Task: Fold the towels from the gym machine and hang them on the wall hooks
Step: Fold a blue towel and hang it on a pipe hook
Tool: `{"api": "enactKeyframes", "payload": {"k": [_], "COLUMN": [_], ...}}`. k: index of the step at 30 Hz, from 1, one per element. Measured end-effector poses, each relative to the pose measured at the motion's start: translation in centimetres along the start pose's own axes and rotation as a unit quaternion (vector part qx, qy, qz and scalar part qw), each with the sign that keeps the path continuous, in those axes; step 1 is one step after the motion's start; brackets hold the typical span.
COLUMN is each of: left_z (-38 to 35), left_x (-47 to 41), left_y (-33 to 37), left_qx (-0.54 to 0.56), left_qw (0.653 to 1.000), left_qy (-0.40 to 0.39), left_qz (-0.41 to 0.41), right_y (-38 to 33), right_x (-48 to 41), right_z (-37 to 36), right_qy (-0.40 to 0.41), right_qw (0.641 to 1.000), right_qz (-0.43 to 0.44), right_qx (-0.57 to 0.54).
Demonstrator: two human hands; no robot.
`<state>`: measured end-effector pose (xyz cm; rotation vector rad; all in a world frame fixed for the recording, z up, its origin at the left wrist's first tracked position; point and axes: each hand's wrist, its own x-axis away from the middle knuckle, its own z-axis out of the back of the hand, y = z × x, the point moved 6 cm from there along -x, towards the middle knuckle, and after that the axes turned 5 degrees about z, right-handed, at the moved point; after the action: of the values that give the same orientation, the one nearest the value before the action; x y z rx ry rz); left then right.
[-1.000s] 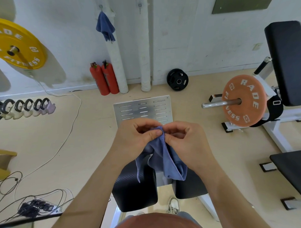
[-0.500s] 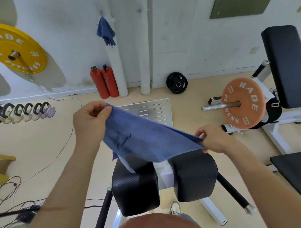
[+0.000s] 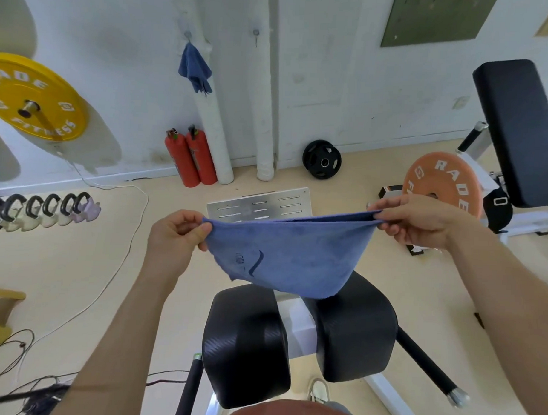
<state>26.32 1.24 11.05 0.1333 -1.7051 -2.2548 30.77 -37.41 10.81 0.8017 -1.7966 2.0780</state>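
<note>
I hold a blue towel (image 3: pixel 291 254) stretched out in the air above the gym machine's two black pads (image 3: pixel 247 343). It is folded over, with two layers meeting along its top edge. My left hand (image 3: pixel 175 235) pinches its left corner. My right hand (image 3: pixel 421 220) pinches its right corners. A second blue towel (image 3: pixel 195 69) hangs bunched from a wall hook (image 3: pixel 187 35) on the white wall. Another wall hook (image 3: pixel 256 34) to its right is bare.
Two red extinguishers (image 3: pixel 190 156) and white pipes (image 3: pixel 214 134) stand at the wall. A metal plate (image 3: pixel 260 203) and a black weight disc (image 3: pixel 321 159) lie on the floor. An orange weight plate (image 3: pixel 444 185) and bench sit right. Kettlebells (image 3: pixel 46 208) and cables lie left.
One second ago both hands held the towel bunched together. They moved apart and spread it wide. Since half a second ago the top edge has levelled and the towel hangs doubled.
</note>
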Motion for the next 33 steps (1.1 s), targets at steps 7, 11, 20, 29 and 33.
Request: {"api": "enactKeyframes", "payload": {"k": [7,11,20,29,33], "left_z": [-2.2,-2.1,-3.7,-6.7,-6.9], "left_x": [-1.3,-2.8,2.2,11.7,12.3], "left_y": [-1.3,-0.4,-4.3,-22.8,-22.9], "left_qx": [-0.049,0.017,-0.012,-0.016,0.000], "left_qw": [0.998,0.998,0.998,0.909,0.905], "left_qy": [-0.027,0.052,0.027,-0.062,-0.049], "left_qz": [0.035,0.039,0.050,0.413,0.422], "right_y": [-1.5,-3.8,7.5,25.8,27.9], "right_x": [-2.9,-2.7,1.3,2.9,2.8], "right_z": [0.3,-0.1,1.4,-2.0,-2.1], "right_qy": [0.150,0.289,0.289,0.288,0.302], "right_qw": [0.946,0.878,0.939,0.954,0.943], "right_qz": [0.069,0.235,0.174,-0.077,-0.127], "right_qx": [0.278,0.300,0.066,0.044,-0.059]}}
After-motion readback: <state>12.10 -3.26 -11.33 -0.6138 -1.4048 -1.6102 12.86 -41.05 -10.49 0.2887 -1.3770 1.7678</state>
